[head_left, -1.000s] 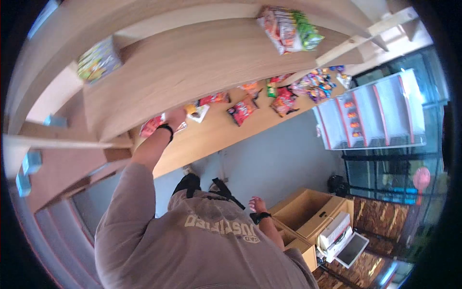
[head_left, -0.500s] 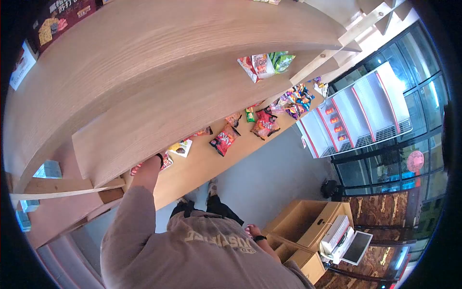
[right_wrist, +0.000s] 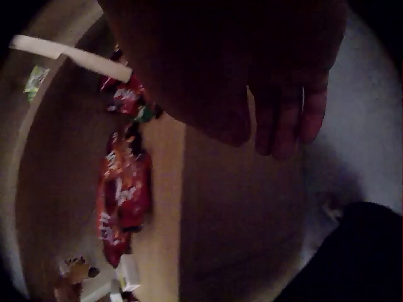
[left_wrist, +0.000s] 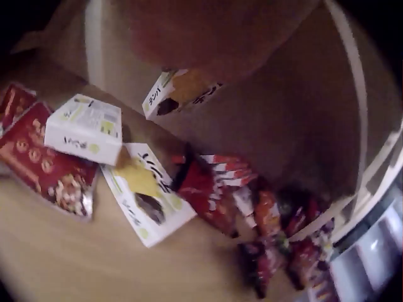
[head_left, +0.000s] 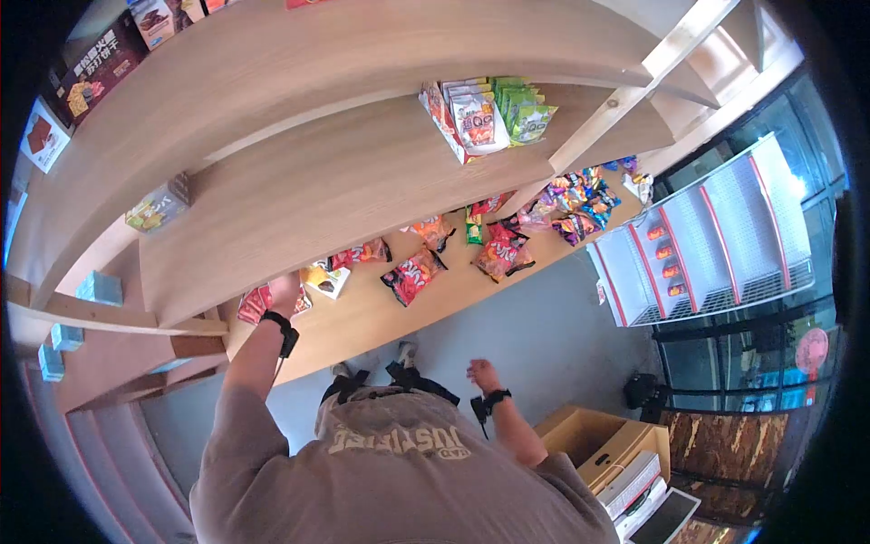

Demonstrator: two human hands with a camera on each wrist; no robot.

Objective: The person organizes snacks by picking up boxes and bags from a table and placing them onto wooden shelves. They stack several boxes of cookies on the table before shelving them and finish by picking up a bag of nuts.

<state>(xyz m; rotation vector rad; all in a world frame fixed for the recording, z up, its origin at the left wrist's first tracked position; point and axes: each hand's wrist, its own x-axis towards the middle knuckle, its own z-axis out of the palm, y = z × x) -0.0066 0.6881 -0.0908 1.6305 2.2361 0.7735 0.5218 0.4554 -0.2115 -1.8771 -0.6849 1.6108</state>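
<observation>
My left hand (head_left: 285, 292) is over the lower shelf at the left; in the left wrist view the hand (left_wrist: 220, 34) grips a white-and-yellow box (left_wrist: 182, 91), its fingertips mostly hidden. Below it, one similar box (left_wrist: 85, 131) rests partly on a red packet (left_wrist: 47, 157), and another box (left_wrist: 148, 195) lies flat beside it. Red snack bags (left_wrist: 211, 198) lie farther along. My right hand (head_left: 484, 374) hangs over the floor away from the shelf; in the right wrist view its fingers (right_wrist: 277, 126) hang loosely with nothing in them.
An upper shelf (head_left: 362, 172) overhangs the lower one and carries upright packets (head_left: 476, 118). More bags (head_left: 414, 276) lie along the lower shelf. A white rack (head_left: 716, 236) stands at the right, with a wooden cabinet (head_left: 580, 435) at the lower right.
The head view has shifted, bringing the upper-shelf packets into sharper view. My left hand has drawn out a little from under the upper shelf's edge; my right hand has moved up, away from my body.
</observation>
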